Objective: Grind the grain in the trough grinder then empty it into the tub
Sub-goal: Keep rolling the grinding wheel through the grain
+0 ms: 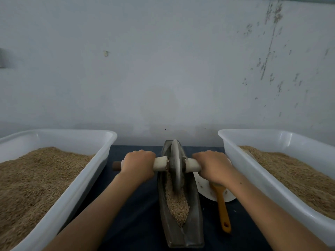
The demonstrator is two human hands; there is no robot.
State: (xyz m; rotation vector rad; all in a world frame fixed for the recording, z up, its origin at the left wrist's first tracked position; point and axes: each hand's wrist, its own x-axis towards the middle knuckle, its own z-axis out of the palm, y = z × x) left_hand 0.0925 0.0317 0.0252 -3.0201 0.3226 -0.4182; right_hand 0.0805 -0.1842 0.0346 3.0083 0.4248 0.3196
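Both hands grip the wheel's axle over the trough.
Left hand (pixel 137 164) and right hand (pixel 213 165) curl round the axle (pixel 160 163); trough (pixel 194 211), lower centre, holds grain (pixel 176 203); tubs at left (pixel 59 207) and right (pixel 253 180) hold grain.

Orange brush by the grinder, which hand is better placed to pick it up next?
The right hand: the orange brush lies just beneath that wrist, right of the grinder. The left hand would have to cross over.
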